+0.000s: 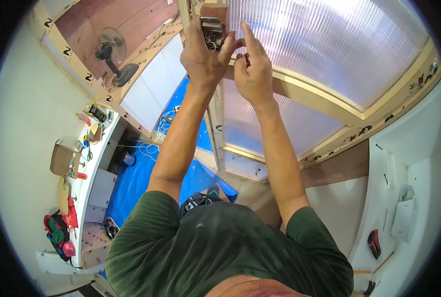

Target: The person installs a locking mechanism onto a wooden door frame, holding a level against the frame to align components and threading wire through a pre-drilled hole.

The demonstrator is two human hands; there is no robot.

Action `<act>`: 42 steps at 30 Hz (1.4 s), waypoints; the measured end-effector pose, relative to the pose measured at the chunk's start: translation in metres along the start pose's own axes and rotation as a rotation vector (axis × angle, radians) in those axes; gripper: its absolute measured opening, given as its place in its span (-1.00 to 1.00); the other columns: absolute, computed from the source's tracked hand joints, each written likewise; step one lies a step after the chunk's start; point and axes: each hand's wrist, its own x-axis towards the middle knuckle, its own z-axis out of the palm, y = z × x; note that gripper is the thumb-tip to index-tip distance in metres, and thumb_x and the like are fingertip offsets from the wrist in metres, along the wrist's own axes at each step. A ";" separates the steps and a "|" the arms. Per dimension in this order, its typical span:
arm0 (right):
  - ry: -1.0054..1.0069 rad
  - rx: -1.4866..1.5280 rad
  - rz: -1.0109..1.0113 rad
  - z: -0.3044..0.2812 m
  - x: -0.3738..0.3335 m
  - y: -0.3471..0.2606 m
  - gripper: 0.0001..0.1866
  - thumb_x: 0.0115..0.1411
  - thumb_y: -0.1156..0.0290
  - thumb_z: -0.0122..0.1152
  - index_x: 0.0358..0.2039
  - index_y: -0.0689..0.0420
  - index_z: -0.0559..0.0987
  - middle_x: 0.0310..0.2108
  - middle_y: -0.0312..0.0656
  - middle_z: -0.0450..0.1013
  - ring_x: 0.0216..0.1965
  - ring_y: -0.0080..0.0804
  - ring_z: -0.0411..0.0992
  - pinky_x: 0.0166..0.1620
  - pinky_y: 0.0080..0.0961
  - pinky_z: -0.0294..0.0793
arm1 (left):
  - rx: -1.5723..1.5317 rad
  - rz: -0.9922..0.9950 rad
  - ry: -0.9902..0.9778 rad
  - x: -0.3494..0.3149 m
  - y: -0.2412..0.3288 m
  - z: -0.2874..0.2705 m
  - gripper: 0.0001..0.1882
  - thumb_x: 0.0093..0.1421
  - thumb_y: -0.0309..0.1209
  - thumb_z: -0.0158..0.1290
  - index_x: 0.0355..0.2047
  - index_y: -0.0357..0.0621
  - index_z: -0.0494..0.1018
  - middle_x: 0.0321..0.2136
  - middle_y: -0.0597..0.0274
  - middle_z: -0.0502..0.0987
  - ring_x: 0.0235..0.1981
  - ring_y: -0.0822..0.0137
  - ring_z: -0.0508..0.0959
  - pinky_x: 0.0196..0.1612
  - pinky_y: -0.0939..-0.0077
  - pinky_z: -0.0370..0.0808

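Note:
Both my arms reach up to a light wooden frame (284, 81) that holds ribbed translucent panels (324, 44). My left hand (200, 62) is wrapped round a small open box (214, 11) with a brown flap standing up. Small metallic and pale pieces (213, 39) lie inside it, too small to name. Just to the right, my right hand (254, 76) is held close in front of the frame. Its index finger points up, while the thumb and other fingers curl together. Anything between them is hidden.
On the left, a white shelf (101, 143) carries scissors (89, 154), a cardboard box (62, 158), bottles and bags. A fan (114, 57) stands beyond. Blue sheeting (131, 188) and loose white cable (163, 131) cover the floor. At right, a white unit holds a red-black tool (374, 244).

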 end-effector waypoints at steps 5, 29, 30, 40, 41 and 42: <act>-0.018 -0.018 0.053 -0.001 -0.001 -0.001 -0.18 0.19 0.69 0.04 0.51 0.03 0.36 -0.09 -0.06 0.60 -0.18 -0.07 0.64 -0.11 -0.21 0.66 | -0.028 -0.049 -0.019 -0.018 0.000 -0.005 -0.18 0.09 -0.17 0.48 0.26 -0.26 0.39 -0.21 0.04 0.66 -0.30 0.04 0.71 -0.27 0.24 0.67; -0.079 -0.093 0.023 -0.002 -0.002 -0.001 -0.23 0.22 0.75 0.09 0.46 0.05 0.45 -0.22 -0.22 0.48 -0.45 -0.52 0.40 -0.26 -0.47 0.52 | -0.063 -0.193 -0.248 -0.102 -0.005 -0.039 -0.14 0.11 -0.37 0.48 0.36 -0.25 0.31 -0.09 -0.09 0.60 -0.14 0.01 0.66 -0.10 0.20 0.63; -0.072 -0.099 -0.004 -0.003 -0.003 0.000 -0.24 0.23 0.75 0.09 0.46 0.06 0.45 -0.20 -0.22 0.49 -0.44 -0.53 0.42 -0.26 -0.49 0.53 | -0.114 -0.244 -0.242 -0.114 -0.007 -0.048 -0.15 0.12 -0.38 0.48 0.36 -0.25 0.31 -0.07 -0.09 0.58 -0.12 0.02 0.65 -0.10 0.21 0.62; -0.047 -0.164 -0.174 -0.004 -0.017 0.001 -0.56 0.24 0.62 0.21 0.15 0.18 0.64 -0.09 -0.14 0.54 -0.22 -0.16 0.54 -0.16 -0.23 0.55 | -0.422 -1.071 -0.701 -0.295 0.016 -0.206 -0.49 0.28 -0.26 0.34 0.09 -0.28 0.43 -0.21 0.09 0.56 -0.22 0.34 0.53 -0.12 0.34 0.53; -0.026 -0.227 -0.235 -0.003 -0.020 0.002 -0.59 0.24 0.59 0.25 0.12 0.17 0.66 -0.09 -0.14 0.53 -0.21 -0.15 0.53 -0.14 -0.21 0.54 | -0.405 -1.233 -0.726 -0.303 0.020 -0.217 -0.51 0.28 -0.25 0.34 0.06 -0.30 0.45 -0.25 0.10 0.56 -0.25 0.34 0.54 -0.17 0.34 0.54; -0.042 -0.325 -0.255 -0.001 -0.020 -0.002 -0.61 0.24 0.54 0.29 0.10 0.15 0.68 -0.09 -0.15 0.53 -0.20 -0.14 0.53 -0.11 -0.19 0.51 | -0.388 -1.392 -0.737 -0.312 0.020 -0.227 -0.52 0.28 -0.23 0.34 0.02 -0.31 0.46 -0.29 0.11 0.56 -0.29 0.34 0.54 -0.21 0.33 0.54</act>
